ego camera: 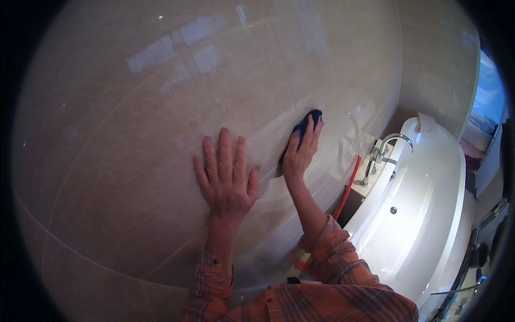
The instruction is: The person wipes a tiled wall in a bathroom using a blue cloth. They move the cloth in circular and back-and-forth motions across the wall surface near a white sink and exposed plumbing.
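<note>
My left hand [227,177] lies flat on a glossy beige tiled wall [132,169], fingers spread and nothing in it. To its right, my right hand [303,151] presses a dark blue cloth [315,114] against the same wall. The cloth shows past my fingertips and along the left side of the palm; the rest of it is hidden under the hand. Both forearms come out of rolled orange plaid sleeves.
A white bathtub [418,201] stands at the right, with a chrome faucet [396,139] on its near ledge. A red pole [349,187] leans between wall and tub. A light cloth [425,122] hangs over the tub's far rim.
</note>
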Motion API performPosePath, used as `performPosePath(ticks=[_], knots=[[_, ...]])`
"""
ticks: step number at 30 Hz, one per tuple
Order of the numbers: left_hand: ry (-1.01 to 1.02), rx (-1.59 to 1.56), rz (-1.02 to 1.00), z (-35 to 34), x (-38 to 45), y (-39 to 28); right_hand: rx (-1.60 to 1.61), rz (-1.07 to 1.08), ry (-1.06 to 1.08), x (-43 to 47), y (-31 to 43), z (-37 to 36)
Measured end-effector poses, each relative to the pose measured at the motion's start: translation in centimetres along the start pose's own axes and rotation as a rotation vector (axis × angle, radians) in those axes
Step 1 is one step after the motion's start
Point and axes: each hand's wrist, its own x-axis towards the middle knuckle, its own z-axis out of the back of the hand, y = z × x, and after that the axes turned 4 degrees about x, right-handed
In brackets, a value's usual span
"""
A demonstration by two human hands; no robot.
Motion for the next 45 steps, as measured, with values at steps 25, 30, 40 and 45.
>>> performPosePath(ticks=[25, 30, 40, 45], knots=[[0.003, 0.099, 0.036, -1.6, -0.1, -0.8, -0.024, -0.165, 0.003, -0.1, -2.9, 0.4], [-0.011, 0.091, 0.031, -1.6, 0.0, -0.7, -0.022, 0.089, 0.035, 0.5, -0.5, -0.1], [-0.006, -0.041, -0.034, -1.8, 4.5, -2.3, 0.033, 0.113, 0.007, 7.8, 1.4, -3.0], [-0.141, -0.167, -0.125, -2.7, 10.4, -3.1, 0.136, 0.384, 0.067, 13.3, 5.9, -4.4]])
